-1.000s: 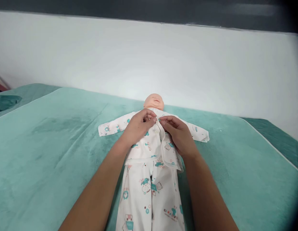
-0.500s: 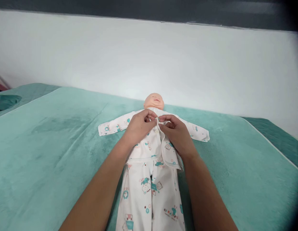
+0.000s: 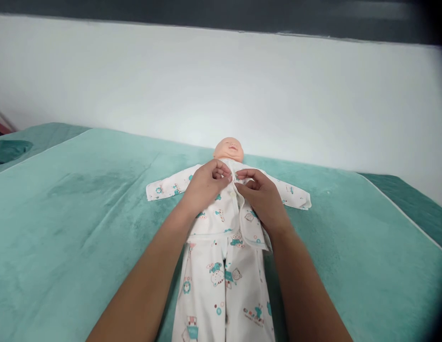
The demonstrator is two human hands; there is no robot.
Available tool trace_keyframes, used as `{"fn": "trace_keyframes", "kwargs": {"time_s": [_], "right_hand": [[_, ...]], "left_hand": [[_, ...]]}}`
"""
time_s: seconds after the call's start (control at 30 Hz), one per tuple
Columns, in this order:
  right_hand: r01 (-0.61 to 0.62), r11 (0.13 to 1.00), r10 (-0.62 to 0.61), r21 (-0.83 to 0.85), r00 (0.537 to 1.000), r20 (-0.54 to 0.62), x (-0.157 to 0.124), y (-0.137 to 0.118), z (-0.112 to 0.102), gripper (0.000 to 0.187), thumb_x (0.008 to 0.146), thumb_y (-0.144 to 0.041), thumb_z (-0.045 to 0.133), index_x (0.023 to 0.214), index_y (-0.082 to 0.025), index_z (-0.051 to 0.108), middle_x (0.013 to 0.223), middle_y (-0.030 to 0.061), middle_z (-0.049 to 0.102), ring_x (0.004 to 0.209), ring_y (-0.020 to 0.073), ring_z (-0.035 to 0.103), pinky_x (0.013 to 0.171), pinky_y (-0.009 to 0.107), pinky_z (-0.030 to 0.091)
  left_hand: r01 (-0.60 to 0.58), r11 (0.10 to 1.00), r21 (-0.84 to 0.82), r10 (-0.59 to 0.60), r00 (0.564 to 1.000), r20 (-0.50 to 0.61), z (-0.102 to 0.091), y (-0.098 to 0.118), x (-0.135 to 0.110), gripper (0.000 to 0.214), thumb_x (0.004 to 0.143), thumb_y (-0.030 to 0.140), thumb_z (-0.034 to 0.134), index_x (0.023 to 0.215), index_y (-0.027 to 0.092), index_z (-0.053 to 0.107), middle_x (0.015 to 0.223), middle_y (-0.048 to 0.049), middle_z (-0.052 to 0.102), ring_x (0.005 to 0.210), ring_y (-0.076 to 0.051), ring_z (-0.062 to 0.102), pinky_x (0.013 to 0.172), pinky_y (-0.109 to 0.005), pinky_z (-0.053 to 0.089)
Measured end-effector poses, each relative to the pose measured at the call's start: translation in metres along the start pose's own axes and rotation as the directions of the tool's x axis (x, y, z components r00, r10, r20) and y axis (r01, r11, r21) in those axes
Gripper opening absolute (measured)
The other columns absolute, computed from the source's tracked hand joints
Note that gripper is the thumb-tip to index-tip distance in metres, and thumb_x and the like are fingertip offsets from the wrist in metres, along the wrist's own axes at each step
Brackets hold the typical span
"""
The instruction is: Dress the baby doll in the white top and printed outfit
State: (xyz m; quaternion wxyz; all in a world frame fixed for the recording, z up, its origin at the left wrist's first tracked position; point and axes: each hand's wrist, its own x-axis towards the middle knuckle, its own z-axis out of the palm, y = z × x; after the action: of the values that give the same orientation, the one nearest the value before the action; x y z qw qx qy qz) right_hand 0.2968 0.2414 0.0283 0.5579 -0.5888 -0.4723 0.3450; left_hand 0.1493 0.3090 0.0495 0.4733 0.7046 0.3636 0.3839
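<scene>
A baby doll [image 3: 228, 149] lies on its back, dressed in a white printed jacket [image 3: 216, 221] and matching trousers [image 3: 206, 294]. Both sleeves stretch out to the sides. At the upper chest, my left hand [image 3: 208, 185] pinches the jacket's front edge between thumb and fingers. Opposite it, my right hand [image 3: 260, 194] is closed on the other front edge, with the fingertips close to those of the left. Below the hands the two front edges hang apart toward the hem. Any fastener between the fingertips is too small to make out.
A light green plush cover [image 3: 100, 204] lies under the doll. Behind it rises a white wall [image 3: 221, 85] with a dark band along the top. Darker green fabric [image 3: 409, 199] shows at the right, and a dark green item [image 3: 10, 151] at the far left.
My left fingertips have drawn slightly left, away from the right ones, at the jacket's front edge. My right hand and the doll are nearly unmoved.
</scene>
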Motion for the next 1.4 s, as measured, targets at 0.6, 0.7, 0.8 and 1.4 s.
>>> {"fn": "trace_keyframes", "kwargs": {"time_s": [0.6,0.7,0.8,1.4], "right_hand": [[-0.006,0.999,0.004,-0.049,0.999,-0.038,0.001,-0.001,0.003,0.024,0.076,-0.035,0.068,0.098,-0.027,0.068,0.056,-0.0069,0.036,0.05,0.009,0.028,0.048,0.025,0.023],[0.0,0.998,-0.003,-0.064,0.999,-0.048,0.0,-0.002,0.003,0.023,0.076,-0.035,0.068,0.098,-0.027,0.068,0.056,-0.0069,0.037,0.05,0.0091,0.029,0.048,0.025,0.023],[-0.001,0.998,-0.001,-0.061,0.999,-0.041,0.0,-0.003,0.004,0.022,0.077,-0.035,0.068,0.098,-0.027,0.067,0.056,-0.007,0.036,0.05,0.0091,0.03,0.048,0.025,0.023],[0.08,0.997,-0.08,0.003,0.997,0.005,-0.003,-0.004,0.005,0.025,0.078,-0.031,0.067,0.103,-0.029,0.067,0.06,-0.0062,0.044,0.054,0.0099,0.037,0.051,0.025,0.029]], "left_hand": [[0.066,0.992,-0.105,-0.063,0.998,0.031,-0.003,0.003,-0.002,0.016,0.081,0.031,0.065,0.089,0.02,0.057,0.084,0.0001,0.056,0.064,-0.008,0.047,0.053,-0.021,0.036],[0.029,0.998,-0.057,-0.027,0.999,0.039,-0.003,0.001,-0.002,0.015,0.082,0.031,0.064,0.09,0.02,0.057,0.086,-0.0003,0.057,0.071,-0.01,0.05,0.057,-0.021,0.038],[-0.001,1.0,-0.011,0.001,0.999,0.047,-0.003,0.001,-0.002,0.013,0.084,0.03,0.062,0.091,0.02,0.058,0.086,-0.0002,0.058,0.073,-0.01,0.051,0.06,-0.021,0.039],[0.16,0.976,-0.15,-0.15,0.986,0.075,-0.004,0.012,-0.004,0.013,0.081,0.028,0.065,0.085,0.021,0.055,0.074,0.0035,0.051,0.053,-0.006,0.038,0.046,-0.021,0.029]]}}
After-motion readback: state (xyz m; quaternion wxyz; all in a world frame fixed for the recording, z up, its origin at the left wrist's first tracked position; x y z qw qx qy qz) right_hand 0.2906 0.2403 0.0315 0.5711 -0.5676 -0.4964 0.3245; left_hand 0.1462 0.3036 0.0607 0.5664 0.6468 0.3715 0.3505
